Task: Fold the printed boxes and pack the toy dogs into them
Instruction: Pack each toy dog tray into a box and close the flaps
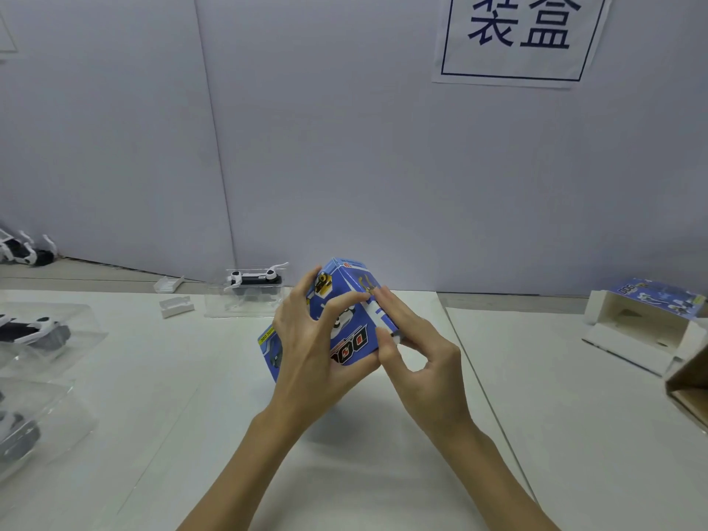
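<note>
A blue printed box (350, 300) with "DOG" lettering is held tilted above the middle of the white table (191, 415). My left hand (314, 346) grips its left side, fingers curled over the front face. My right hand (413, 350) pinches a white flap at the box's right edge between thumb and fingers. A black-and-white toy dog (253, 279) lies in a clear plastic tray behind the box. More toy dogs in clear trays (34, 331) lie at the left edge.
An open printed box (647, 323) with white flaps lies at the right, beside a brown carton (689, 381) at the frame edge. Two small white plastic pieces (174, 297) lie near the back wall. More toy dogs (23, 251) sit at the far left.
</note>
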`<state>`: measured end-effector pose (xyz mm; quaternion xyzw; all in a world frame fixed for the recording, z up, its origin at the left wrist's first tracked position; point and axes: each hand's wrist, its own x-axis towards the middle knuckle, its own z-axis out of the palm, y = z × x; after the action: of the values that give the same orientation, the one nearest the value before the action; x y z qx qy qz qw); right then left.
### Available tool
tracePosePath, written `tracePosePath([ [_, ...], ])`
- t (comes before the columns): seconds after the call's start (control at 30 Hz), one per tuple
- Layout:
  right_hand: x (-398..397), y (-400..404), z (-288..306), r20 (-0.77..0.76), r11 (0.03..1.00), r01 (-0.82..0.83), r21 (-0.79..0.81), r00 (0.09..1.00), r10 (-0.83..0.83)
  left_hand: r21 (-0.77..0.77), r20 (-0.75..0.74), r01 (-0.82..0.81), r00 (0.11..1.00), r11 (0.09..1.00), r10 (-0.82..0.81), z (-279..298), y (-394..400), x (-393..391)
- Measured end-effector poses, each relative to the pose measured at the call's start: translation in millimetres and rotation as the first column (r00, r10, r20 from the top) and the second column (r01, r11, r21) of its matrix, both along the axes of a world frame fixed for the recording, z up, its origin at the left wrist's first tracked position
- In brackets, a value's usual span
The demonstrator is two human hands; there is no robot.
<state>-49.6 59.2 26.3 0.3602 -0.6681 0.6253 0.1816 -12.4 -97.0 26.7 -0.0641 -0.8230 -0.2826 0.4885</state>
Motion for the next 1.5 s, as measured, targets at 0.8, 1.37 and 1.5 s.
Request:
tracePosePath([
  [0.8, 6, -10, -5, 0.100, 0.988, -0.103, -0.113, 0.988, 0.114, 0.030, 0.011, 0.029, 1.000, 0.999, -0.029, 7, -1, 2],
  [1.37, -4, -7, -8, -0.206, 0.996, 0.079, 0.048, 0.976, -0.068, -0.173, -0.001, -0.062, 0.998, 0.983, 0.063, -8, -11, -7],
  [1.5, -9, -5, -12, -0.222, 0.997, 0.073, 0.025, 0.973, -0.066, -0.186, -0.017, -0.110, 0.994, 0.976, 0.109, -6, -4, -8],
])
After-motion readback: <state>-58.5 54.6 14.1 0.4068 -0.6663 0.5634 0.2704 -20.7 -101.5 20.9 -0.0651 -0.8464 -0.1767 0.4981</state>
